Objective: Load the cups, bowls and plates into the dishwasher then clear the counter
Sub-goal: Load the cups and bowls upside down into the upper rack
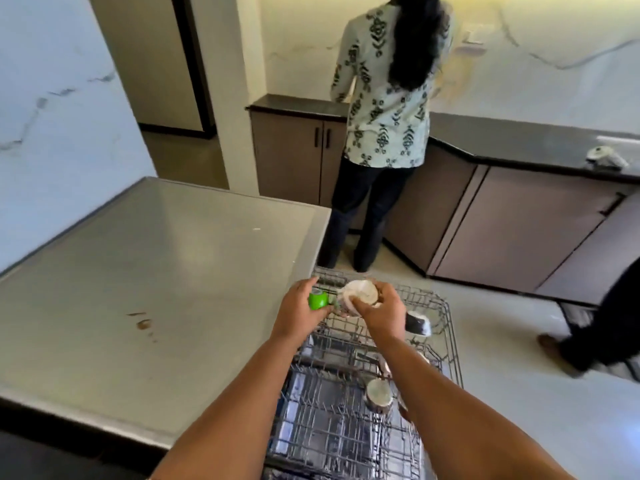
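My left hand (300, 310) grips a small green cup (318, 301) over the far end of the pulled-out dishwasher rack (446, 327). My right hand (381, 311) holds a white cup (358, 295) tipped on its side just beside the green one. A dark bowl with a white rim (419, 323) lies in the rack at the right. Nearer to me a metal cup (378, 393) stands in the rack. The lower rack (322, 427) shows beneath, with blue glints.
A steel counter (145, 278) with a small brown stain (143, 323) lies to the left. A person (384, 109) stands at the black counter (519, 140) ahead, where a white object (606, 157) rests. Another person's leg (595, 334) is at the right.
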